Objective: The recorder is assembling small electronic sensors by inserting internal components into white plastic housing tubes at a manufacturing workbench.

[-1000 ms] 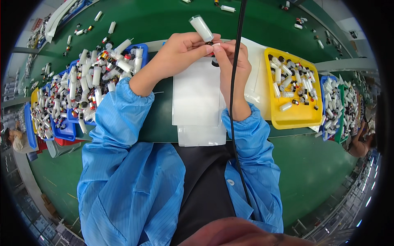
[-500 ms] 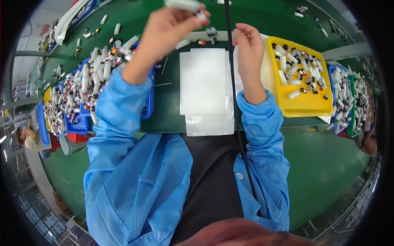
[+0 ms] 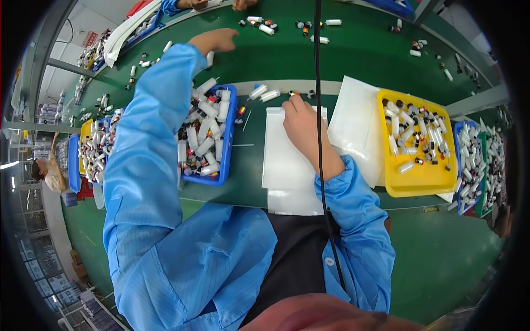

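While the left arm is stretched far across the green belt:
Left hand (image 3: 216,39): held loosely open, nothing gripped, beside a white tube (image 3: 210,58).
Right hand (image 3: 301,118): laid flat, empty, on the white sheets (image 3: 287,165).
Blue tray (image 3: 229,143): filled with tubes, between both arms.

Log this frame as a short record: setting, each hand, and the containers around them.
setting: green work surface with small white tubes scattered on it
left hand: stretched far forward over the green surface, a white tube lying just beside it; grip cannot be told
right hand: resting on a stack of white sheets
blue tray: left of the sheets, heaped with white tubes
yellow tray: right of the sheets, holding tubes and small caps
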`<act>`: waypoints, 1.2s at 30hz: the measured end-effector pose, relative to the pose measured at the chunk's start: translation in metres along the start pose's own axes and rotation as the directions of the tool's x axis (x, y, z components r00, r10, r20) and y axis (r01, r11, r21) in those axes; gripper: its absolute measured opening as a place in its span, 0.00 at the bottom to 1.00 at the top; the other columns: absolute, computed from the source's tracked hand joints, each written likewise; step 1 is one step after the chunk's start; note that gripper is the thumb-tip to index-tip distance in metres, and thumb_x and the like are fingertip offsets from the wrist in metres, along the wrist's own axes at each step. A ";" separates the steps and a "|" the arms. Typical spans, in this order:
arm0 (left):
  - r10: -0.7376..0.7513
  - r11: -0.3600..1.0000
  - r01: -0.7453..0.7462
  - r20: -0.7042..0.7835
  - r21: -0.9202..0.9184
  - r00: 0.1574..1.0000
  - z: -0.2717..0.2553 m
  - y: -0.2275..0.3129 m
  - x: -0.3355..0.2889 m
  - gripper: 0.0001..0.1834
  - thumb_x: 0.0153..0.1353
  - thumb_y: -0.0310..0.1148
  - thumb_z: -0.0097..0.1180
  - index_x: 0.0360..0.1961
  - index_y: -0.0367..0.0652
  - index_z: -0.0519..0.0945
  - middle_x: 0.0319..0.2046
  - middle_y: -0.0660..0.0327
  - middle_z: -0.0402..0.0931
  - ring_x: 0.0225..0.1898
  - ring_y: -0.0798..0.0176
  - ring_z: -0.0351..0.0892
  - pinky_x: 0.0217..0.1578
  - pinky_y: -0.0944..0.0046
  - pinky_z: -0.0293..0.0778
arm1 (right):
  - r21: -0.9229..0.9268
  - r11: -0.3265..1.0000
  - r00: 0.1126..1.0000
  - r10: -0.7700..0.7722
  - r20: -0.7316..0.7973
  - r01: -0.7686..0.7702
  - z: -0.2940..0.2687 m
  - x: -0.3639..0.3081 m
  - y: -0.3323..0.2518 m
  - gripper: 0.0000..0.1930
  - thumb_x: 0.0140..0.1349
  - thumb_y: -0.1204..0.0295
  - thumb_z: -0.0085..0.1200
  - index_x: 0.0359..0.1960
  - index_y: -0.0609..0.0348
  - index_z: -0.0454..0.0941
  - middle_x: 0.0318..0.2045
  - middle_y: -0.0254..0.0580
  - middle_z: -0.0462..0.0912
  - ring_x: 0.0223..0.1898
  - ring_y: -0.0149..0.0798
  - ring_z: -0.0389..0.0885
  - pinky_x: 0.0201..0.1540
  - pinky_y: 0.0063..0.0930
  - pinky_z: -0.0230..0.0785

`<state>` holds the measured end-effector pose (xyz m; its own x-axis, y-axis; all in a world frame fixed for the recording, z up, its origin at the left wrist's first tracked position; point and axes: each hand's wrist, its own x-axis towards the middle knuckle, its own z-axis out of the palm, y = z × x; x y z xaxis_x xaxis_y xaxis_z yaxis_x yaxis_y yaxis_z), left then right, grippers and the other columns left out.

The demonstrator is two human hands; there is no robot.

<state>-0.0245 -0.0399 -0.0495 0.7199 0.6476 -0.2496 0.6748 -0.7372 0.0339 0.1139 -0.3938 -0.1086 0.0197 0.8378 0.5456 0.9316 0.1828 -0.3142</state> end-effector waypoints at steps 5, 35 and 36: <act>0.226 0.973 -0.193 -0.337 0.129 0.914 0.028 0.038 0.058 0.27 0.58 0.30 0.58 0.61 0.50 0.72 0.57 0.51 0.71 0.60 0.45 0.71 0.55 0.49 0.73 | 0.048 0.998 1.000 -0.028 -0.002 0.028 -0.001 0.000 0.002 0.07 0.51 0.78 0.54 0.32 0.59 0.72 0.35 0.42 0.74 0.38 0.42 0.80 0.33 0.32 0.78; 0.192 0.981 -0.193 -0.261 0.022 0.946 -0.014 0.035 -0.020 0.15 0.63 0.40 0.59 0.41 0.38 0.77 0.37 0.48 0.79 0.40 0.44 0.80 0.40 0.52 0.75 | 0.202 0.979 0.993 -0.056 0.101 0.034 -0.014 -0.002 -0.007 0.07 0.60 0.79 0.48 0.40 0.60 0.70 0.35 0.55 0.75 0.34 0.57 0.80 0.36 0.47 0.74; 0.254 0.962 -0.273 -0.293 -0.024 0.922 -0.026 0.059 -0.029 0.16 0.64 0.41 0.58 0.40 0.37 0.75 0.34 0.48 0.77 0.36 0.46 0.78 0.37 0.52 0.73 | 0.260 0.966 0.993 -0.025 0.115 -0.005 -0.013 -0.004 -0.003 0.06 0.62 0.78 0.46 0.41 0.60 0.69 0.33 0.56 0.74 0.35 0.59 0.80 0.36 0.50 0.72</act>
<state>-0.0011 -0.0966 -0.0148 0.8825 0.4662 0.0624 0.4566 -0.8810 0.1237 0.1158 -0.4042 -0.0998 -0.0459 0.8865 0.4604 0.8053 0.3056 -0.5081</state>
